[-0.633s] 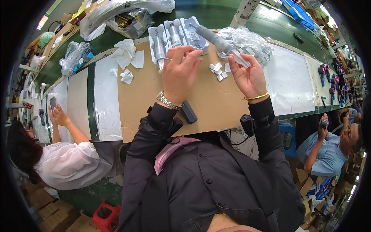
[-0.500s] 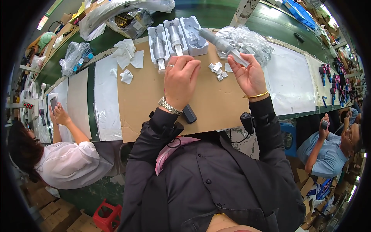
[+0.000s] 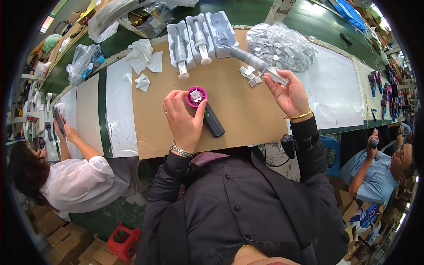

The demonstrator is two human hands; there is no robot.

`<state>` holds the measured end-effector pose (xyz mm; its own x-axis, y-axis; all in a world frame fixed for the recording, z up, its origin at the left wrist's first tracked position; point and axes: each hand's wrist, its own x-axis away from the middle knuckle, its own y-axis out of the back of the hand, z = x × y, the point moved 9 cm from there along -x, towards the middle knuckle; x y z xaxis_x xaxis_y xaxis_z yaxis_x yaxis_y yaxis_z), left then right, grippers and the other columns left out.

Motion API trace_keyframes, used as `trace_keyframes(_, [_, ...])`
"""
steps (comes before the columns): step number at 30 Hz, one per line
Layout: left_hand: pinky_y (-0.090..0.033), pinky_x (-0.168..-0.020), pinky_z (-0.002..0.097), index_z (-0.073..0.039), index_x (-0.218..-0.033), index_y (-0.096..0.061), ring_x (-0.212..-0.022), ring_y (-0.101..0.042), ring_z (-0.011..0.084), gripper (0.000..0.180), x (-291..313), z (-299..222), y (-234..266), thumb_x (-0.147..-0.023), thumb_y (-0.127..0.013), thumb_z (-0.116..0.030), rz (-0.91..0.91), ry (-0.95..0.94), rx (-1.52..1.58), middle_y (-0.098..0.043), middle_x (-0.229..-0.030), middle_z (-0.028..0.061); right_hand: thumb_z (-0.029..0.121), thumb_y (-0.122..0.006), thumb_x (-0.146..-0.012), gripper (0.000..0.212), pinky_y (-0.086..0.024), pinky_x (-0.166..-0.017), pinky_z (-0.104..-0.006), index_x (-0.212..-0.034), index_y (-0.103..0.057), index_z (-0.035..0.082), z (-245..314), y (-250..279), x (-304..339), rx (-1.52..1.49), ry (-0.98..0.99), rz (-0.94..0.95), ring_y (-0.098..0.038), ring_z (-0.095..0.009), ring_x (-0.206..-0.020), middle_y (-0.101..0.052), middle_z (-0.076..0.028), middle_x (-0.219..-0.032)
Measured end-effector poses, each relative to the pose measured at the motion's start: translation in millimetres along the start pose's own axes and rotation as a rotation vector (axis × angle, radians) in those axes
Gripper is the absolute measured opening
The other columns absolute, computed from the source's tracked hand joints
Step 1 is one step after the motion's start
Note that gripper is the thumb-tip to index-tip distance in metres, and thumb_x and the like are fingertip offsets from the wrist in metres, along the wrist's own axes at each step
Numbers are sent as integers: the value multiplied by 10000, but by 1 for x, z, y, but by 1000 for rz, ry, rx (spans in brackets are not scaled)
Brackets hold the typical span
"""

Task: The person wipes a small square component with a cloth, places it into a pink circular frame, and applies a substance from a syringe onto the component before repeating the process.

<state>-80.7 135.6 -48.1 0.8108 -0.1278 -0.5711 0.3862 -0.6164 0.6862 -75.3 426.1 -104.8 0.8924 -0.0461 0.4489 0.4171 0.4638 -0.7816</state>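
My left hand (image 3: 182, 121) is on the cardboard sheet, thumb and fingers gripping the round head of a pink-headed handheld device (image 3: 213, 121). The device's dark handle slants toward me. A small white-and-grey square piece sits inside the pink rim. In my right hand (image 3: 289, 93) is a large clear syringe (image 3: 251, 59) with grey contents, held by its plunger end and tilted, its tip pointing up and left. The tip is near a pale blue plastic tray (image 3: 230, 51). Two similar syringes lie in trays to the left, the nearer one a syringe (image 3: 180, 51) with its white plunger toward me.
Several small white blocks (image 3: 251, 75) lie on the cardboard (image 3: 238, 119) beside my right hand. Behind them is a plastic bag of white blocks (image 3: 280, 48). Crumpled tissues (image 3: 141, 55) lie on the left. Co-workers sit on both sides.
My left hand has come down and back from near the trays to the pink-headed device, now uncovered. My right hand has shifted slightly right and down, still with the syringe.
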Motion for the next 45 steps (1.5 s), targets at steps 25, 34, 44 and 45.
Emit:
trace_keyframes(25, [-481,-616,280,-14,-1036,-663,-701,-587,162,216,-86,-66,-54,-887,-744,-148,180,-120,514,-615,-879,68,49,-528,-974,365,-612,-896,-314,-1209,-402,-200,-1,7,-11,-309,-85,89,-647,-268,-971,-537,-261,-1118])
trace_keyframes(34, [-344,-471,203,3,-897,-687,-560,-439,32,325,-67,-76,-165,-932,-744,-315,536,975,1623,-547,-718,-40,47,-528,-972,370,-613,-889,-317,-1224,-409,-196,8,-3,6,-254,-35,95,-663,-276,-968,-570,-284,-1133])
trace_keyframes(44, [-297,-454,193,-21,-828,-694,-550,-414,18,294,-73,-96,-149,-906,-773,-293,417,856,1718,-569,-741,-30,390,-594,-997,621,-542,-961,-396,-1356,-429,-89,11,-22,30,-18,53,256,-638,-303,-1047,-570,-224,-1260])
trace_keyframes(45, [-297,-456,192,-25,-826,-696,-551,-416,17,287,-69,-100,-141,-906,-774,-289,397,862,1730,-571,-747,-30,390,-594,-997,621,-542,-961,-396,-1356,-429,-89,5,-27,38,-11,45,257,-638,-303,-1047,-570,-224,-1260])
